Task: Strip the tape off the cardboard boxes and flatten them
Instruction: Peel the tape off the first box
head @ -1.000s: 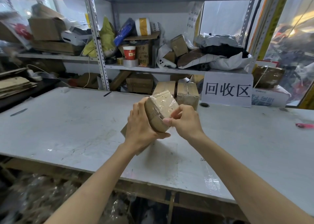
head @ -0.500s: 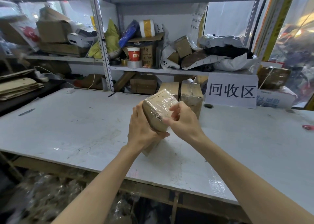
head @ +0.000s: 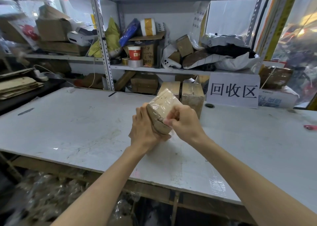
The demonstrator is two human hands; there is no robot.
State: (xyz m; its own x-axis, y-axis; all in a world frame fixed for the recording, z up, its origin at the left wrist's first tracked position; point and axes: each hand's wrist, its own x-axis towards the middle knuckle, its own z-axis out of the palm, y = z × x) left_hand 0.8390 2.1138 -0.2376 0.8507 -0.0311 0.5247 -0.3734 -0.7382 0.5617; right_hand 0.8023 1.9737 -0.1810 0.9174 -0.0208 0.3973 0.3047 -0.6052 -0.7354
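A small cardboard box (head: 163, 105) wrapped in clear shiny tape is held tilted above the white table (head: 72, 126). My left hand (head: 145, 131) grips it from the left and underneath. My right hand (head: 185, 121) is at the box's right side, its curled fingers pinching at the tape near the lower front corner. Two more taped cardboard boxes (head: 192, 97) stand side by side on the table just behind the held one.
A white sign with black characters (head: 233, 90) stands at the back right. Flattened cardboard (head: 17, 86) is stacked at the far left. Cluttered metal shelves (head: 154, 67) run behind the table. A small pink object (head: 310, 127) lies at the right edge.
My hands and the box have stayed at nearly the same spot. My right hand's fingers have curled tighter against the box's lower front corner.
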